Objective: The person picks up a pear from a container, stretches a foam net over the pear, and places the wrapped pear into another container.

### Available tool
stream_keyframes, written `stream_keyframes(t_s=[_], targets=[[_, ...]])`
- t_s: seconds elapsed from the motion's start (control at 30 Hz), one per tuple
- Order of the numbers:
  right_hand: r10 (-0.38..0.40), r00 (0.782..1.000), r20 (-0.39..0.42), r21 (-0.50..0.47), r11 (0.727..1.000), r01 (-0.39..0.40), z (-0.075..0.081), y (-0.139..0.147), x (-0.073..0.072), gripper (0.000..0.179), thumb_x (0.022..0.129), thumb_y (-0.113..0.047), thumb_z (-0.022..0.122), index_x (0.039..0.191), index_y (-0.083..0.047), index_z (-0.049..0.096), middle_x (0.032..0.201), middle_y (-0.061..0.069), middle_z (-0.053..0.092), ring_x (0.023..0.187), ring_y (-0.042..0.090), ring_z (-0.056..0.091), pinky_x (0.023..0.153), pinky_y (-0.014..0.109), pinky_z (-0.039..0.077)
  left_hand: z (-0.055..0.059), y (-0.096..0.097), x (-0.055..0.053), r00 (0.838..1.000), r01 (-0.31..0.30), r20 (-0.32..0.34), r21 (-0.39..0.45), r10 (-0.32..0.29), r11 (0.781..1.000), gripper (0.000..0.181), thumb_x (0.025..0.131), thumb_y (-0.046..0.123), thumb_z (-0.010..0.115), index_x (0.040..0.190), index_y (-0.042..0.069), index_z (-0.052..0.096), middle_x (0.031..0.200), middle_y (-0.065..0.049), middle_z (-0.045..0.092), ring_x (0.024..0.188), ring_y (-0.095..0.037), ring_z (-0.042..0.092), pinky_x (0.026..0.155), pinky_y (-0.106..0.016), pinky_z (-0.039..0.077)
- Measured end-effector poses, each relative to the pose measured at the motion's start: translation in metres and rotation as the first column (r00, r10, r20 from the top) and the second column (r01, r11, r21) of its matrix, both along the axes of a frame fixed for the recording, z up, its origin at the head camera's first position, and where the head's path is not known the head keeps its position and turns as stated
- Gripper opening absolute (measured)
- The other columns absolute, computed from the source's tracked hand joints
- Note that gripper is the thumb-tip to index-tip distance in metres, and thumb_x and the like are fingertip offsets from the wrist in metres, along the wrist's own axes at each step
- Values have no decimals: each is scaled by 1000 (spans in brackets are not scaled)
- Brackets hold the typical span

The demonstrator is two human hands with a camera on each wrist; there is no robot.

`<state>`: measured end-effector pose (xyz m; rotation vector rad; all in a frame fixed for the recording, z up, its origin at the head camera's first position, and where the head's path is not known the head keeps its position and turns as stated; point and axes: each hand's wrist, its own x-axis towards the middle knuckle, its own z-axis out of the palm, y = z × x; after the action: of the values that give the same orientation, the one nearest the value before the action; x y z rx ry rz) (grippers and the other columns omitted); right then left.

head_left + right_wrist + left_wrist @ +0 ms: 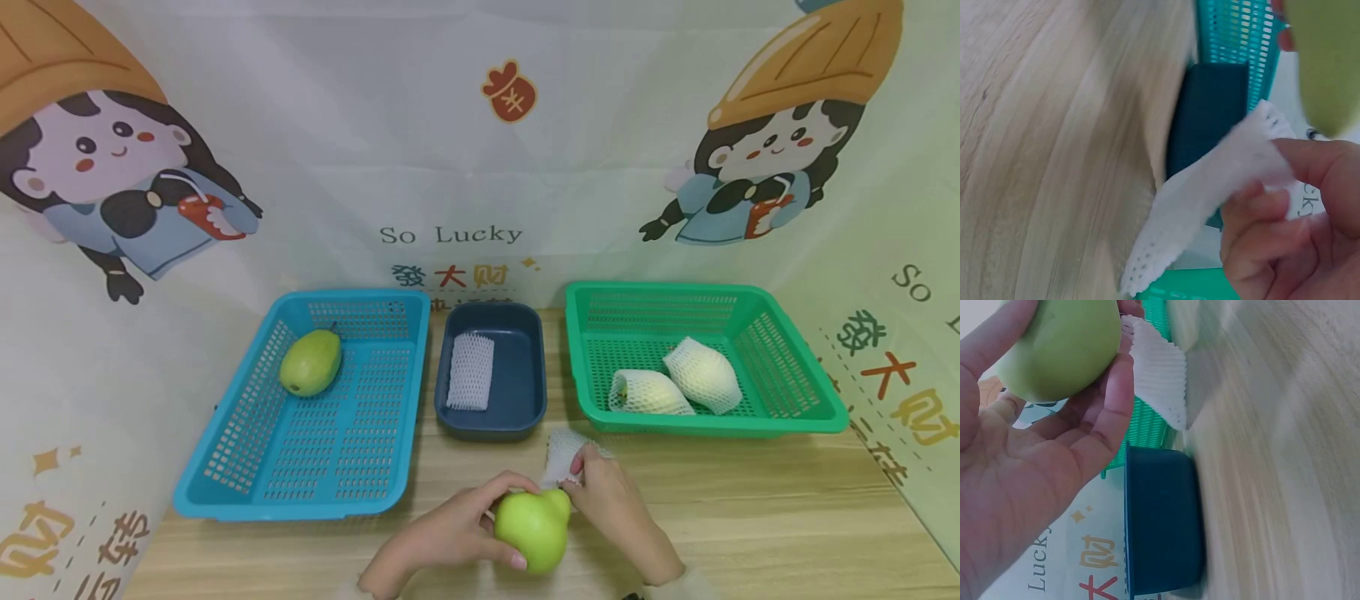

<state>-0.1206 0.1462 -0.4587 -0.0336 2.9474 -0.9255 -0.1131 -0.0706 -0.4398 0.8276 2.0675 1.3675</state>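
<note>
My left hand (471, 523) grips a yellow-green pear (534, 533) above the front of the table, its fingers and thumb curled round the fruit's side. In the left wrist view the pear (1063, 350) sits in the curve of the fingers. Just to the right, my right hand (606, 492) pinches a white foam net sleeve (564, 454). The right wrist view shows the sleeve (1210, 187) flattened and hanging between thumb and fingers, with no fruit visible in it.
A blue basket (405, 467) at left holds one green pear-like fruit (311, 363). In the dark blue tray (517, 429) lies another foam net sleeve (471, 372). A green basket (795, 425) at right holds two fruits in foam nets (703, 375). A printed cloth hangs behind.
</note>
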Motion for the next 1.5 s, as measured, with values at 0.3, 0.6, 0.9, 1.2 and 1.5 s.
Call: stream_keyframes(t_s=[0.3,0.6,0.9,1.2,1.5], targets=[[94,995,30,-211,974,-86,8,5,8,13,81,-7,66,93,-3,62,68,-2,52,60,8,46,51,18,40,-8,0,-4,999,-38,-12,-40,38,998,60,74,25,77,126,29,47,128,-2,53,96,-6,53,75,-24,50],[243,967,-71,-273,928,-253,13,12,19,10,81,-4,65,86,-7,57,71,-3,54,65,0,45,56,17,43,-12,0,-2,990,-100,-103,-69,93,993,60,72,27,77,125,29,50,129,-4,47,108,-17,48,77,-23,49],[383,918,-105,-486,785,-384,6,24,24,10,84,-9,64,86,-5,56,81,-1,55,78,2,49,69,21,46,-17,-3,-4,997,-48,-52,-11,48,999,58,75,27,76,125,29,46,132,1,52,106,-11,53,82,-24,47],[264,963,-47,-624,745,-235,3,20,33,21,86,-11,63,98,4,54,89,10,56,80,3,51,72,19,50,-20,-3,-3,992,-110,-56,13,110,994,58,76,30,75,126,28,45,123,3,55,100,-9,53,83,-23,45],[187,979,-76,-470,859,-201,0,15,38,18,87,-14,64,98,-2,57,92,4,63,83,4,58,74,22,53,-19,-4,-3,989,-145,-17,61,147,988,58,75,26,76,126,25,47,125,0,55,97,-10,54,84,-27,48]])
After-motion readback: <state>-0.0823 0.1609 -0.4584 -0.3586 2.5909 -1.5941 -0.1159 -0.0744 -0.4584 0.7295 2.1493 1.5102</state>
